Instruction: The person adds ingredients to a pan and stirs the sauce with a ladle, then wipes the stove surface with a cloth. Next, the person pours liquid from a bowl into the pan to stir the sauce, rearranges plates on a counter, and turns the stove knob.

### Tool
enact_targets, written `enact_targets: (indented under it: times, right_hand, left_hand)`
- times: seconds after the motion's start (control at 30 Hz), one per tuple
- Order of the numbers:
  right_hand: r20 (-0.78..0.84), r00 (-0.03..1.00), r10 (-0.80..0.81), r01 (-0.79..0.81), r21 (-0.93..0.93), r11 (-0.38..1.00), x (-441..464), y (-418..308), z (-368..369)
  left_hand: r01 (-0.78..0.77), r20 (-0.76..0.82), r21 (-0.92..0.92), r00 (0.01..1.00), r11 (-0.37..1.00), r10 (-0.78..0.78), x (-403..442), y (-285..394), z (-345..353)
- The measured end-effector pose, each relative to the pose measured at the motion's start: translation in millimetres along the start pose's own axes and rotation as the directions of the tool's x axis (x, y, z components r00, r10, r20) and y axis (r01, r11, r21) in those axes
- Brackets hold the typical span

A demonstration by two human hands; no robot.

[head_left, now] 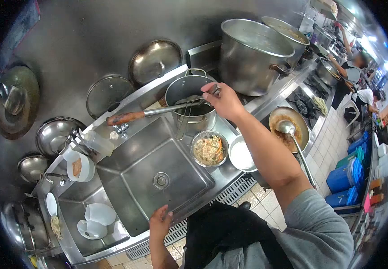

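Over the pot (pixel 181 89), I see the right hand (pixel 224 102) clasping a metal utensil (pixel 216 91); well apart from the pot, the left hand (pixel 160 221) hangs free, fingers loosely half-spread.

Glare is cast by ceiling lights (pixel 387 66) at upper right, while straight lines are bowed toward black, fisheye-distorted edges

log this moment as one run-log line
right hand: over pot, grip unclear | left hand: open, near front edge of sink | wooden-handled utensil: crossing pot's rim | food bowl: beside pot
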State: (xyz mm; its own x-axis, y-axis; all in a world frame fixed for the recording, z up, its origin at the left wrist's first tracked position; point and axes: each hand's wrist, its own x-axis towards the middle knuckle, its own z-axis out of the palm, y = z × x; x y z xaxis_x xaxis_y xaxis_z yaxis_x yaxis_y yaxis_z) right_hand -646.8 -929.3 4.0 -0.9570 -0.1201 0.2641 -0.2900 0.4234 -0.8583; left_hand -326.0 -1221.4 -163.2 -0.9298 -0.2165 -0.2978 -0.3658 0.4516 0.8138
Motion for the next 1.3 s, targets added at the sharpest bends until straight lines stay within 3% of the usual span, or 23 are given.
enact_targets:
  times: [0.03,0.1,0.17,0.23,0.37,0.4,0.47,0.5,0.57,0.67,0.73,0.83,0.93,1.03,1.1,1.17,1.3]
  right_hand:
    - [-0.006,1.000,0.007,-0.007,-0.004,1.000,-8.9,-11.9,-8.0]
    - [0.112,0.976,-0.188,0.204,-0.155,0.967,-26.0,-27.5,-28.7]
    - [0.144,0.967,-0.210,0.230,-0.138,0.963,-45.2,-47.6,-55.9]
    - [0.178,0.896,-0.406,0.427,-0.102,0.898,-62.1,-56.3,-82.3]
    - [0.023,0.848,-0.529,0.519,-0.231,0.823,-111.8,-67.6,-149.1]
    - [-0.052,0.846,-0.531,0.499,-0.275,0.822,-127.6,-67.0,-168.1]
    - [-0.221,0.828,-0.515,0.447,-0.294,0.845,-160.8,-51.1,-207.4]
    - [-0.370,0.844,-0.388,0.392,-0.067,0.918,-178.9,-39.6,-220.8]
    - [-0.534,0.801,-0.271,0.265,-0.090,0.960,-214.6,-21.2,-256.3]
    - [-0.736,0.669,-0.102,0.110,-0.037,0.993,-257.2,23.8,-295.5]
    - [-0.771,0.631,-0.086,0.035,-0.082,0.996,-281.0,61.7,-314.6]
    - [-0.815,0.579,-0.041,-0.152,-0.157,0.976,-299.2,89.1,-321.5]
    - [-0.787,0.614,-0.061,-0.188,-0.221,0.957,-303.2,118.3,-317.0]
    - [-0.693,0.720,0.037,-0.359,-0.326,0.875,-304.1,132.2,-310.1]
    - [-0.695,0.718,0.044,-0.307,-0.259,0.916,-303.7,142.6,-313.0]
    - [-0.757,0.654,0.015,-0.260,-0.206,0.943,-303.3,147.3,-319.8]
    - [-0.751,0.660,-0.027,-0.261,-0.263,0.929,-303.8,139.8,-330.9]
  left_hand:
    - [-0.006,-0.002,-0.034,1.000,0.999,0.006,4.3,2.0,1.6]
    - [-0.016,0.011,-0.067,1.000,0.998,0.017,11.3,-0.9,7.3]
    - [-0.050,0.000,-0.018,0.999,0.999,0.050,22.4,-10.7,15.8]
    - [-0.063,0.020,0.011,0.998,0.998,0.063,30.6,-20.3,28.5]
    - [-0.097,0.027,0.092,0.995,0.991,0.095,33.7,-9.2,50.9]
    - [-0.112,0.066,0.098,0.992,0.989,0.106,34.4,-9.7,59.0]
    - [-0.187,-0.008,0.086,0.982,0.979,0.189,36.8,-16.1,74.1]
    - [-0.201,0.022,0.087,0.980,0.976,0.200,36.2,-17.1,82.8]
    - [-0.264,-0.137,0.146,0.949,0.953,0.284,35.1,-15.2,97.6]
    - [-0.279,-0.217,0.234,0.919,0.931,0.330,33.8,-14.9,111.8]
    - [-0.216,-0.317,0.321,0.893,0.922,0.319,34.1,-10.4,115.8]
    - [-0.174,-0.338,0.358,0.892,0.918,0.301,35.1,-11.4,118.2]
    - [-0.115,-0.352,0.403,0.896,0.908,0.270,32.8,-6.9,120.5]
    - [-0.055,-0.389,0.455,0.886,0.889,0.253,32.3,-7.6,122.6]
    - [-0.031,-0.414,0.481,0.873,0.876,0.258,35.0,-13.0,124.1]
    - [-0.042,-0.435,0.483,0.855,0.874,0.281,36.5,-16.6,124.0]
    - [-0.023,-0.439,0.496,0.856,0.868,0.274,35.7,-13.6,124.9]
